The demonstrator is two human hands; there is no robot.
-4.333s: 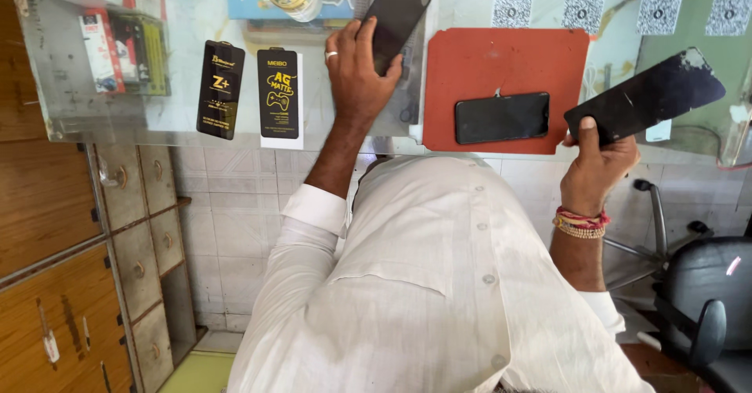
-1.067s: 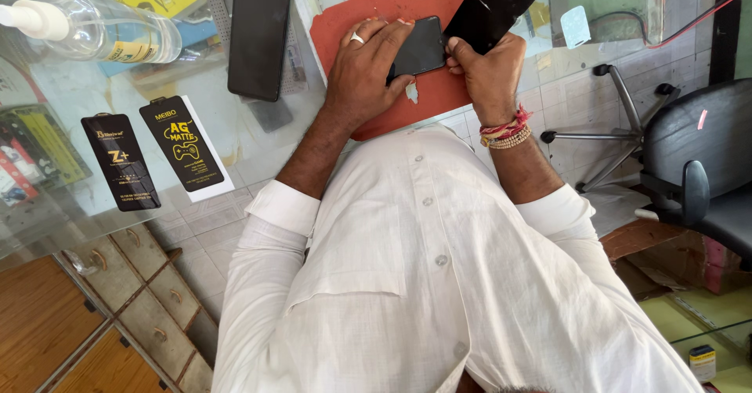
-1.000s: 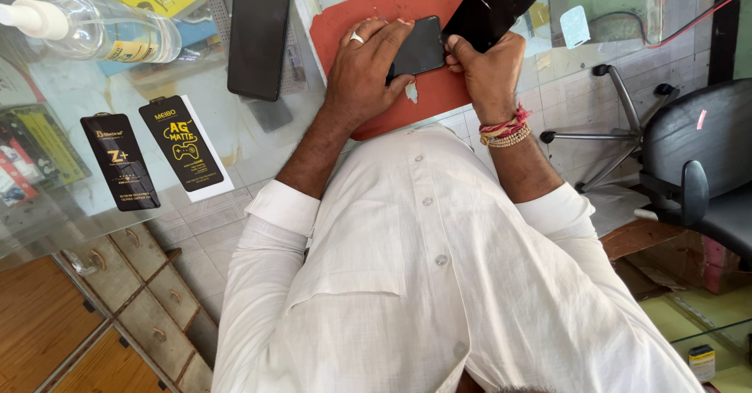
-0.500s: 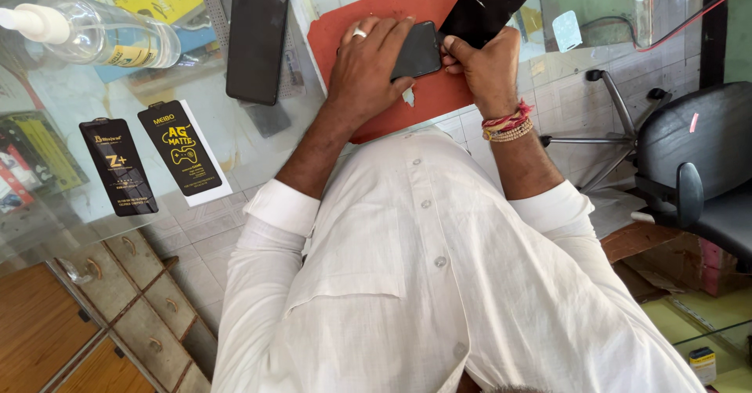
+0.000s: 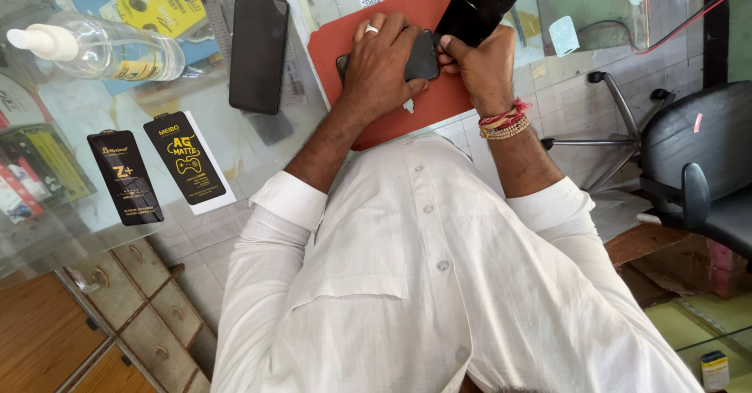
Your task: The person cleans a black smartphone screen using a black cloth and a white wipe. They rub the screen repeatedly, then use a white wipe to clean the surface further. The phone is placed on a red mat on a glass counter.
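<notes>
Glass counter's cluttered: spray bottle [image 5: 102, 48] upper left, spare dark phone [image 5: 258, 50] beside it, two black packets [image 5: 153, 166] mid-left. Top centre, on the red mat [image 5: 345, 48], left hand [image 5: 384, 68] presses down a glossy black phone [image 5: 421, 57], mostly covering it. Right hand [image 5: 479, 68] pinches a black sheet [image 5: 486, 1].

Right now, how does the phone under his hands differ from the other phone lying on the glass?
The phone on the red mat is mostly hidden under the left hand and touched by the right hand. The phone on the glass counter lies untouched, fully visible, off the red mat. Both are dark, flat slabs.
</notes>
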